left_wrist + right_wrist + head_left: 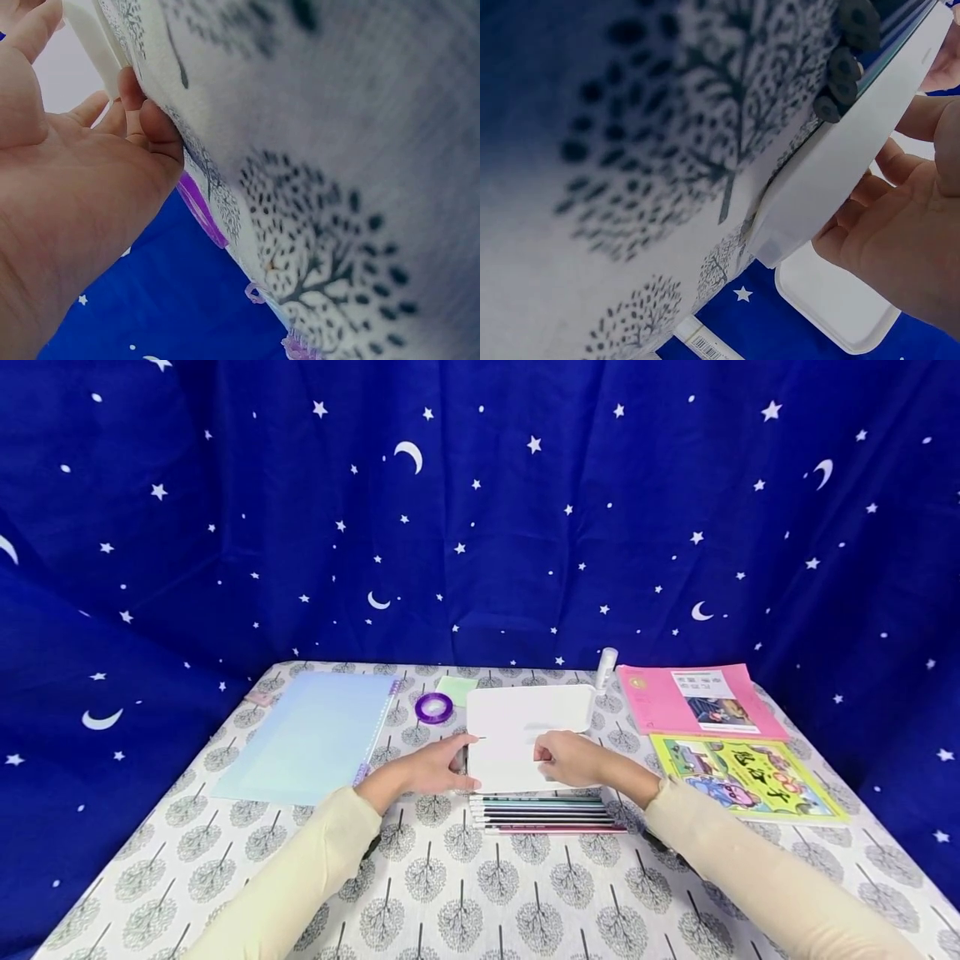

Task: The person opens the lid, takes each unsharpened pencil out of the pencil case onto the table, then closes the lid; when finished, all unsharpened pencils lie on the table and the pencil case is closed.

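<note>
A flat white case (506, 770) lies at the table's middle, its lid (534, 706) folded back on the far side. My left hand (433, 766) holds the case's left end, thumb near the front corner and forefinger by the hinge line. Bent fingers (157, 126) show beside the case edge in the left wrist view. Over the tray half is my right hand (570, 758), fingers bent down behind the near wall (840, 154) in the right wrist view. I cannot tell whether its fingertips hold anything. Just in front of the case lies a row of several pencils (547, 818).
Left is a pale blue folder (307, 735) with purple binding. A purple tape roll (433, 708) and green paper (457, 690) lie behind my left hand. A white tube (606, 670) stands by the lid. Pink (652, 697) and yellow-green (757, 781) books lie right.
</note>
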`<action>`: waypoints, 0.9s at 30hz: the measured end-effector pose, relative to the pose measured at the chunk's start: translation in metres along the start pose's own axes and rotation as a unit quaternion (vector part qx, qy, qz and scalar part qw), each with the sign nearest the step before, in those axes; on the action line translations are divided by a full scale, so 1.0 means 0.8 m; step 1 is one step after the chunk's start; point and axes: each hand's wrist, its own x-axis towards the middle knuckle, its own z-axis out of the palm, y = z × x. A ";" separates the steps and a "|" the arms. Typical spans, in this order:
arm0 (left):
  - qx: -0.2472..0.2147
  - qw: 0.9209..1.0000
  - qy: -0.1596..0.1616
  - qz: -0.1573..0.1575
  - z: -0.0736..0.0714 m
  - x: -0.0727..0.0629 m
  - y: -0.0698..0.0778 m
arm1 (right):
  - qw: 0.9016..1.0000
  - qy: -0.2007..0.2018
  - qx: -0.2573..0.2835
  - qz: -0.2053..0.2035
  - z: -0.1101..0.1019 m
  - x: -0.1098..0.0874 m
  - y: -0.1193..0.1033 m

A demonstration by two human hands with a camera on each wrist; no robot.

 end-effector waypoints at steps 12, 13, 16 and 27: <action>0.009 1.000 0.001 -0.005 -0.001 -0.001 -0.001 | 0.999 -0.014 0.029 -0.007 -0.003 -0.001 0.000; 0.011 1.000 0.002 -0.007 -0.001 -0.001 0.000 | 0.999 -0.013 0.031 -0.009 -0.003 -0.001 0.001; 0.011 1.000 0.002 -0.012 -0.001 -0.002 0.000 | 0.999 -0.009 0.038 -0.021 -0.003 -0.001 0.004; 0.009 1.000 0.000 -0.006 -0.002 0.000 -0.002 | 0.997 0.018 0.054 -0.051 -0.002 0.001 0.008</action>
